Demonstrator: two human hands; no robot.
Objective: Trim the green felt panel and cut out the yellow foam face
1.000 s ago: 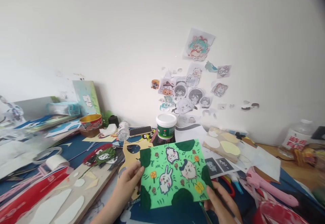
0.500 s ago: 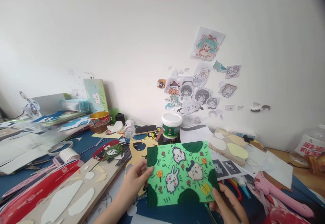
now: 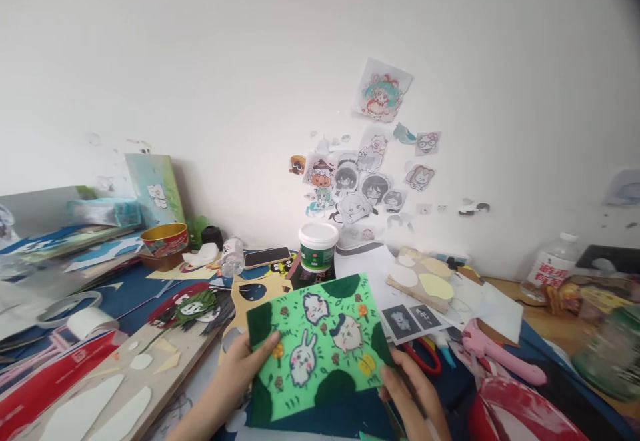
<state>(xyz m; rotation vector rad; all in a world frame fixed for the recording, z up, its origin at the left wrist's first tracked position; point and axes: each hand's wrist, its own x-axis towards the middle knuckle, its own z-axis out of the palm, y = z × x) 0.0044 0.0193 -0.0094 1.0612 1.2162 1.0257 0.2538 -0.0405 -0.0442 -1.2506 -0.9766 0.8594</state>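
Observation:
A green picture card point(image 3: 325, 361), decorated with small white cartoon animals, flowers and dark green patches, is held tilted above the blue table cover. My left hand point(image 3: 239, 374) pinches its left edge, thumb on the front. At the lower right edge, my right hand point(image 3: 413, 391) grips the card with its thumb in front. Some thin item lies along the right palm, but I cannot make it out. Just behind the card is a tan cut-out sheet point(image 3: 230, 317). Red-handled scissors point(image 3: 425, 357) rest near my right hand.
A white-lidded tub point(image 3: 318, 247) stands behind the card, beside a phone point(image 3: 267, 256). A board with paper pieces point(image 3: 145, 387) lies left. On the right are a pink glue gun point(image 3: 500, 354), a red container point(image 3: 520, 411) and a plastic bottle point(image 3: 550, 264). Cartoon cut-outs point(image 3: 375, 187) cover the wall.
The view has turned to the right, so the surroundings appear shifted left. Both hands still hold the card, which is now tilted more, its right side higher.

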